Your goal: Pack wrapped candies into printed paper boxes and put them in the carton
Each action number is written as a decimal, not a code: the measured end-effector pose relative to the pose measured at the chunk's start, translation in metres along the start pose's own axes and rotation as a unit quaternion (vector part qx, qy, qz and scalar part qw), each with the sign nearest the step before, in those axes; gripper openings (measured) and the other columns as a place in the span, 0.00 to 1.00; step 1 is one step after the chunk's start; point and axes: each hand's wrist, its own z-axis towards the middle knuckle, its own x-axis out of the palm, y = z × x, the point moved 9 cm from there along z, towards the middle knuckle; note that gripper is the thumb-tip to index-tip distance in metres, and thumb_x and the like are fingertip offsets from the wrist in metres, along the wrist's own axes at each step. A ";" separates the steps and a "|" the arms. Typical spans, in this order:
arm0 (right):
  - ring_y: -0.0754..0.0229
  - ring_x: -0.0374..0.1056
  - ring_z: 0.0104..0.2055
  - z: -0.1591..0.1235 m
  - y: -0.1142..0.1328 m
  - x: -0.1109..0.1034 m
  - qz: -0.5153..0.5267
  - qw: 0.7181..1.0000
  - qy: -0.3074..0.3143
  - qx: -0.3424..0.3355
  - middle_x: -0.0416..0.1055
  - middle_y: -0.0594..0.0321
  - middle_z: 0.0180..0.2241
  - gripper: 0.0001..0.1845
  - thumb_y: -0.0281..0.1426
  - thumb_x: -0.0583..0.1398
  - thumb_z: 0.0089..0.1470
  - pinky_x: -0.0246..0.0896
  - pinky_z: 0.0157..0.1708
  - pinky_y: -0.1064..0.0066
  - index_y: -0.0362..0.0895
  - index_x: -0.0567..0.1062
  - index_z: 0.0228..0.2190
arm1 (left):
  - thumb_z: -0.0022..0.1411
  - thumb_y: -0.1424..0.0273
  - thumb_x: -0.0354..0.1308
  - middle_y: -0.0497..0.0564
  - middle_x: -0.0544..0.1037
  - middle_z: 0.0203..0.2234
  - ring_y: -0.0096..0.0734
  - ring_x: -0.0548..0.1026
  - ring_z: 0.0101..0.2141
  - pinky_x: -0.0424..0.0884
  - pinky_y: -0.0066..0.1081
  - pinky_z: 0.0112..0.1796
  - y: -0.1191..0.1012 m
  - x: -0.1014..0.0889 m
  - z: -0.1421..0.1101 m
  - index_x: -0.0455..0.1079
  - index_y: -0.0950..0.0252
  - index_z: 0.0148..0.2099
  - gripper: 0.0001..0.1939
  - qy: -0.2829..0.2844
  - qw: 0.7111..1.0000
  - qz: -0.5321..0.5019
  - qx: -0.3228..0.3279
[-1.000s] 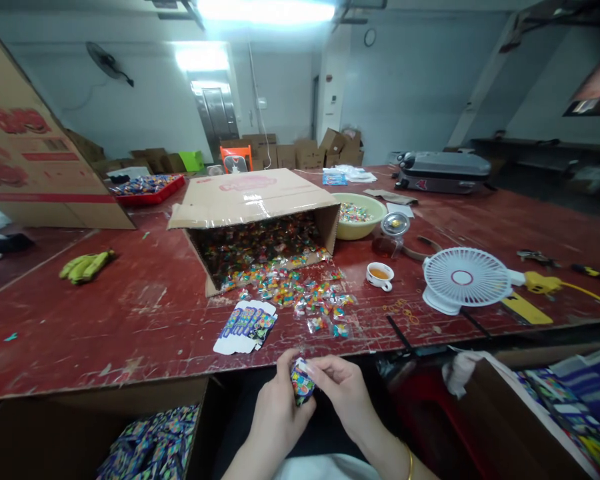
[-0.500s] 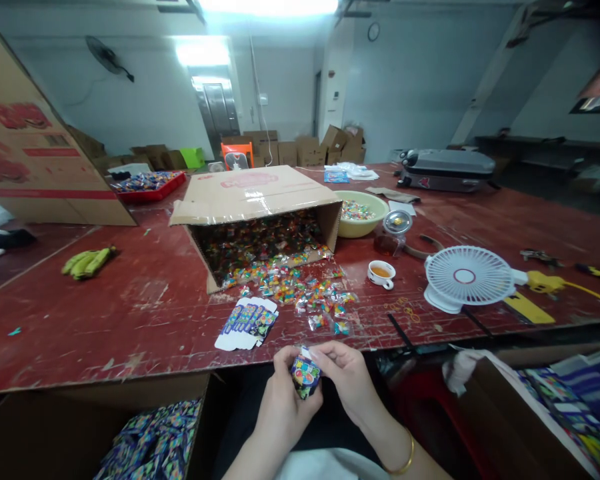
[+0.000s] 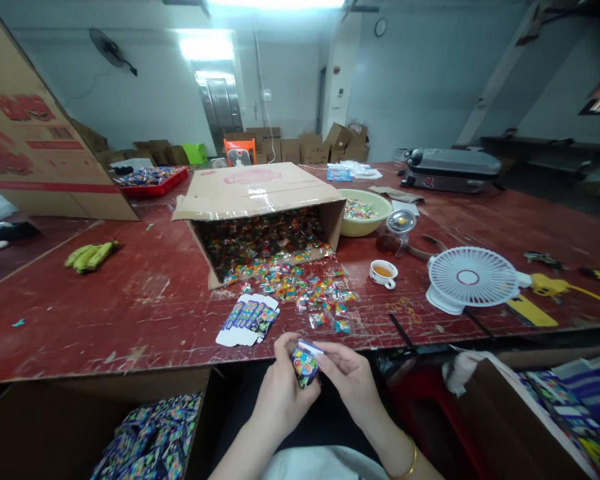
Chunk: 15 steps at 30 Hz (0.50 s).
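Note:
A small printed candy box (image 3: 305,364), dark blue with bright colours, is held in front of the table's near edge. My left hand (image 3: 286,383) wraps round its side and back. With thumb and fingers closed at its upper right edge, my right hand (image 3: 349,377) grips the white-edged top flap. Just beyond the hands lies a fanned stack of flattened candy boxes (image 3: 249,321). Small clear packets of coloured candy (image 3: 300,287) spill from a large cardboard carton (image 3: 265,190) lying on its side.
A carton of filled boxes (image 3: 153,433) stands low at left; another with printed cardboard (image 3: 565,407) is at right. On the red table (image 3: 145,307) are bananas (image 3: 91,256), a tea cup (image 3: 383,273), a white fan (image 3: 473,277), a green basin (image 3: 365,225) and a grey suitcase (image 3: 453,170).
The candy box's top has changed: its flap now lies across the upper edge, with my right fingers at its right corner. The view has shifted slightly.

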 end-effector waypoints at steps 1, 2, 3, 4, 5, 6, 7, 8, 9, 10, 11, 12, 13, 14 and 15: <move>0.53 0.74 0.40 0.000 -0.001 -0.001 0.003 1.000 -0.001 -0.003 0.78 0.58 0.38 0.14 0.35 0.64 0.48 0.70 0.42 0.63 0.45 0.76 0.39 | 0.50 0.72 0.54 0.54 0.72 0.45 0.38 0.76 0.36 0.70 0.37 0.37 -0.001 -0.001 0.001 0.44 0.58 0.52 0.30 0.001 1.000 0.003 0.006; 0.52 0.74 0.39 0.001 0.000 -0.001 0.004 1.000 0.000 -0.008 0.78 0.58 0.37 0.14 0.34 0.65 0.48 0.71 0.42 0.63 0.45 0.76 0.39 | 0.50 0.72 0.54 0.55 0.72 0.45 0.39 0.76 0.36 0.70 0.37 0.37 -0.001 -0.002 0.002 0.44 0.58 0.53 0.30 0.000 1.000 0.007 0.010; 0.52 0.74 0.39 0.001 0.001 -0.001 0.003 1.000 0.003 -0.014 0.78 0.57 0.37 0.14 0.34 0.65 0.48 0.71 0.41 0.63 0.45 0.76 0.39 | 0.50 0.72 0.54 0.55 0.72 0.45 0.39 0.76 0.36 0.70 0.38 0.37 -0.002 -0.002 0.002 0.44 0.58 0.53 0.30 0.001 1.000 0.011 0.013; 0.53 0.75 0.39 0.002 0.003 -0.001 -0.002 1.000 0.005 -0.020 0.78 0.57 0.37 0.14 0.33 0.65 0.48 0.71 0.41 0.63 0.44 0.76 0.38 | 0.50 0.72 0.54 0.55 0.72 0.45 0.39 0.76 0.36 0.70 0.38 0.36 -0.001 -0.001 0.002 0.44 0.58 0.53 0.30 0.004 1.000 0.015 0.016; 0.53 0.75 0.38 0.002 0.005 -0.001 -0.008 1.000 0.007 -0.026 0.78 0.57 0.37 0.13 0.33 0.65 0.48 0.71 0.41 0.64 0.44 0.75 0.38 | 0.50 0.72 0.54 0.55 0.72 0.45 0.39 0.76 0.36 0.70 0.38 0.37 -0.002 0.000 0.002 0.44 0.58 0.53 0.30 0.008 1.000 0.018 0.018; 0.53 0.75 0.38 0.003 0.008 -0.001 -0.015 0.999 0.010 -0.031 0.78 0.57 0.37 0.13 0.32 0.65 0.47 0.71 0.41 0.64 0.44 0.75 0.38 | 0.50 0.72 0.54 0.55 0.72 0.45 0.40 0.76 0.36 0.70 0.39 0.37 -0.002 0.001 0.002 0.44 0.58 0.53 0.30 0.013 1.000 0.021 0.019; 0.54 0.75 0.38 0.003 0.010 0.000 -0.024 0.999 0.014 -0.035 0.78 0.58 0.37 0.13 0.31 0.65 0.47 0.71 0.41 0.64 0.44 0.75 0.38 | 0.50 0.72 0.54 0.55 0.72 0.45 0.40 0.76 0.37 0.70 0.39 0.38 -0.002 0.002 0.002 0.44 0.58 0.53 0.30 0.017 0.999 0.023 0.021; 0.54 0.74 0.39 0.003 0.012 0.001 -0.033 0.998 0.020 -0.042 0.77 0.58 0.37 0.13 0.30 0.65 0.47 0.71 0.41 0.65 0.45 0.75 0.38 | 0.50 0.72 0.54 0.55 0.72 0.45 0.40 0.76 0.38 0.69 0.39 0.38 -0.003 0.002 0.001 0.44 0.58 0.53 0.31 0.022 0.999 0.024 0.022; 0.54 0.74 0.40 0.002 0.015 0.002 -0.042 0.997 0.027 -0.053 0.77 0.58 0.39 0.13 0.30 0.65 0.47 0.71 0.41 0.65 0.45 0.76 0.38 | 0.50 0.72 0.55 0.55 0.72 0.46 0.41 0.76 0.38 0.69 0.39 0.38 -0.004 0.002 0.001 0.44 0.58 0.53 0.31 0.025 0.999 0.023 0.023; 0.54 0.73 0.41 0.001 0.017 0.003 -0.051 0.996 0.030 -0.068 0.76 0.57 0.40 0.14 0.29 0.65 0.46 0.72 0.41 0.65 0.46 0.76 0.38 | 0.51 0.71 0.55 0.55 0.71 0.46 0.41 0.76 0.38 0.69 0.39 0.39 -0.005 0.001 0.001 0.44 0.58 0.53 0.31 0.026 0.999 0.020 0.025; 0.53 0.73 0.42 -0.001 0.018 0.004 -0.061 0.994 0.030 -0.085 0.75 0.57 0.42 0.14 0.28 0.65 0.46 0.72 0.41 0.66 0.46 0.77 0.38 | 0.52 0.71 0.55 0.55 0.71 0.46 0.41 0.75 0.39 0.69 0.39 0.39 -0.006 0.000 0.001 0.44 0.58 0.53 0.30 0.027 0.999 0.014 0.029; 0.53 0.72 0.43 -0.002 0.018 0.005 -0.071 0.992 0.027 -0.099 0.74 0.57 0.43 0.14 0.28 0.65 0.45 0.72 0.41 0.66 0.46 0.77 0.38 | 0.52 0.70 0.54 0.55 0.71 0.46 0.40 0.75 0.39 0.69 0.38 0.39 -0.006 -0.001 0.001 0.44 0.58 0.53 0.29 0.026 0.999 0.008 0.034; 0.53 0.72 0.43 -0.003 0.017 0.005 -0.081 0.990 0.020 -0.110 0.73 0.57 0.44 0.14 0.27 0.65 0.45 0.72 0.40 0.66 0.47 0.77 0.38 | 0.53 0.70 0.54 0.55 0.71 0.46 0.41 0.75 0.39 0.69 0.38 0.39 -0.005 -0.001 0.001 0.44 0.58 0.53 0.28 0.028 0.999 0.005 0.038; 0.54 0.72 0.43 -0.003 0.014 0.004 -0.090 0.989 0.014 -0.115 0.73 0.57 0.43 0.13 0.27 0.65 0.45 0.72 0.40 0.66 0.46 0.77 0.37 | 0.54 0.69 0.54 0.55 0.72 0.45 0.41 0.75 0.39 0.69 0.39 0.39 -0.003 0.000 0.001 0.45 0.58 0.53 0.27 0.029 0.999 0.006 0.038; 0.54 0.73 0.41 -0.001 0.010 0.004 -0.098 0.988 0.008 -0.117 0.74 0.56 0.41 0.12 0.27 0.65 0.46 0.73 0.39 0.66 0.46 0.77 0.36 | 0.54 0.70 0.54 0.55 0.72 0.44 0.42 0.75 0.40 0.68 0.40 0.40 0.000 0.001 0.001 0.47 0.59 0.54 0.27 0.028 0.999 0.008 0.034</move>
